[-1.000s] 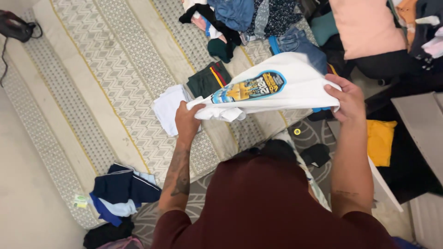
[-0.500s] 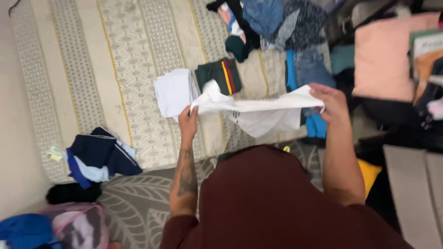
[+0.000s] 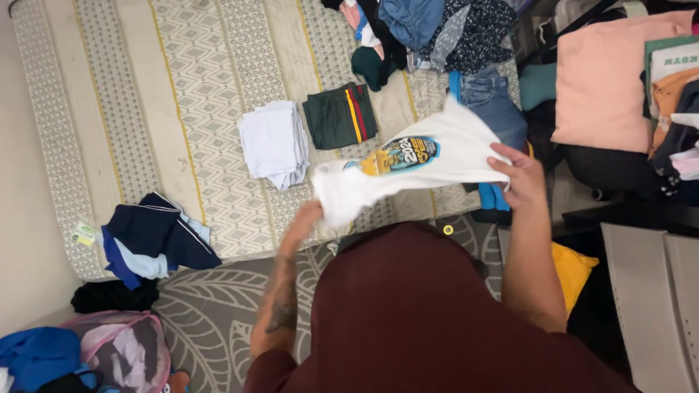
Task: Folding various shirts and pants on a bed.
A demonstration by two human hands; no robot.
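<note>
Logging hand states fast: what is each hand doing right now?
Left hand: closed on the white printed T-shirt, fingers hidden under the cloth.
Right hand: fingers closed on the same shirt's other edge.

Small green-and-white packet at the patterned mat's left edge, beside dark blue clothes.

A cream patterned bedspread covers the bed, a grey leaf-patterned rug lies below it, a pale wall runs left, a pink cushion sits right
</note>
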